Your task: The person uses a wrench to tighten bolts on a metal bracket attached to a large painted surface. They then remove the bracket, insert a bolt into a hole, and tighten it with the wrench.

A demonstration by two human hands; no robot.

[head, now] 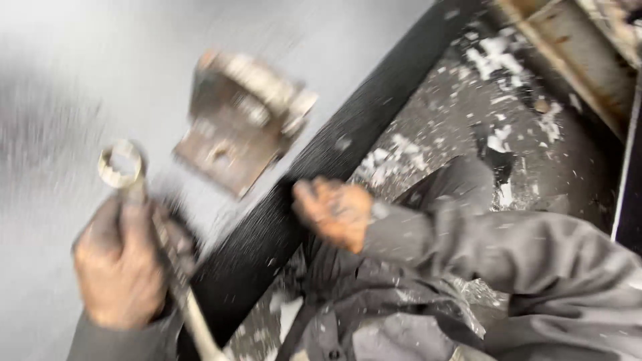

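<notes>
- The left hand (120,267), grimy, has its fingers clamped around the shaft of a ring spanner (124,167), whose ring end points up.
- Just right of the ring, a rusty metal bracket (237,124) sits on a grey painted panel (60,80), blurred.
- The right hand (334,210), in a grey sleeve (481,247), hovers empty over a black frame edge (361,120); blur hides whether its fingers are apart.

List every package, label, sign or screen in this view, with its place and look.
None in view. The blurred picture shows only a left hand gripping a metal ring spanner, a grimy right hand, a rusty metal bracket on a grey panel, and a paint-flecked floor.
</notes>
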